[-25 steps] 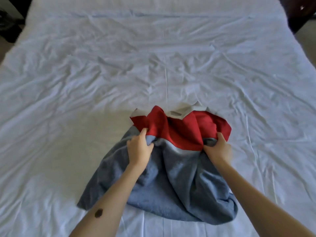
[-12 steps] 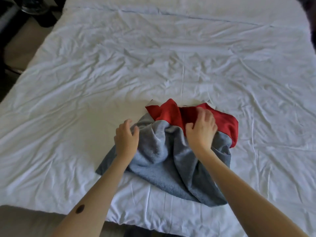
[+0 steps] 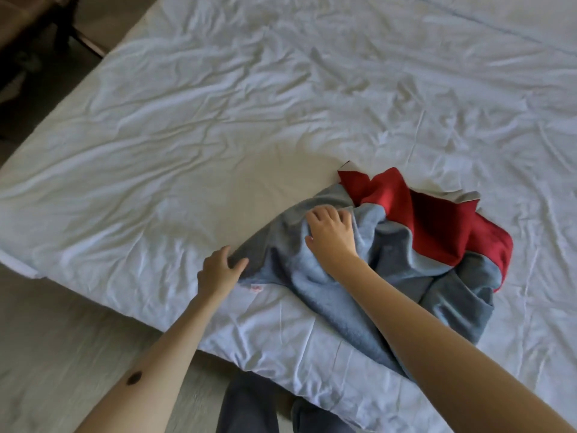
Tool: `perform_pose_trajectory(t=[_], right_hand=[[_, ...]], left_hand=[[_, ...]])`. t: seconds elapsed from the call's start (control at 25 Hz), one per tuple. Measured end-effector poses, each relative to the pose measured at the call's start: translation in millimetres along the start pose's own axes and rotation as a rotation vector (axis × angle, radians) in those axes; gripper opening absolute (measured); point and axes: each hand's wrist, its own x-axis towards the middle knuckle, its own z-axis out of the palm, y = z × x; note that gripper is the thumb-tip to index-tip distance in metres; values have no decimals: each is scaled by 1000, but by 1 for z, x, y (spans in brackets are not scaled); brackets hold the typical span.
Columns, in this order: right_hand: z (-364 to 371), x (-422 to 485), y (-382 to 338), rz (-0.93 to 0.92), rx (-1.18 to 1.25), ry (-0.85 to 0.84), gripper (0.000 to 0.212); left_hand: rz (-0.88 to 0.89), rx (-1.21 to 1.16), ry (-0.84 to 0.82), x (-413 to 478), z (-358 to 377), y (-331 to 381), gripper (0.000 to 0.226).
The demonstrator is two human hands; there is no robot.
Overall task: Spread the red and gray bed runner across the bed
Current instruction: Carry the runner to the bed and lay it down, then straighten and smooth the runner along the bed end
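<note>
The red and gray bed runner (image 3: 402,254) lies bunched in a heap near the bed's front edge, gray part toward me, red part at its far right. My left hand (image 3: 218,268) pinches the runner's left gray corner against the sheet. My right hand (image 3: 331,232) rests on top of the gray folds in the heap's middle, fingers curled into the cloth. The white wrinkled sheet of the bed (image 3: 218,135) spreads out wide to the left and beyond the heap.
The bed's left corner (image 3: 22,260) and front edge run diagonally; pale floor (image 3: 62,354) lies below them. Dark furniture (image 3: 28,32) stands at the top left. My legs in blue trousers (image 3: 249,407) are at the bottom, by the bed's edge.
The view has swung left and the heap now sits to the right. My left hand slid out to the gray corner, and my right hand moved from the red part onto the gray folds.
</note>
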Motion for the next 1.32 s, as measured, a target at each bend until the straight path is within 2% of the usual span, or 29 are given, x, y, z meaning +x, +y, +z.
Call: perform_pose_trajectory(t=[0.12,0.2,0.28,0.36,0.48,0.56,0.68,0.84,1.04,1.12,1.32], right_hand=[[13,12,1,34,-135,-52,28],[13,20,1,36,-132,-66,21],[10,25,-2,89,-61,-20,21],[11,30,-7,140,31,15,24],[7,37,-20,173,147,23,20],[-3,43,-32,190,229,59,18],[-29,69,-69,189,334,120,16],[-78,125,-168,51,506,159,14],[-125,177,-295,-100,731,202,13],[-118,186,-329,-155,727,161,14],[-41,193,-358,-202,551,60,14]], left_hand=[[152,16,2,6,17,9,55],[207,6,23,8,29,20,43],[226,-57,11,6,38,29,28],[210,-203,-34,1,41,36,28],[301,-295,63,-1,38,37,30],[297,-316,116,5,21,33,27],[250,-380,282,23,-27,14,30],[203,-456,579,50,-131,-22,21],[209,-374,900,64,-250,-78,22],[140,-308,923,68,-266,-105,19],[-27,-147,767,97,-241,-163,15]])
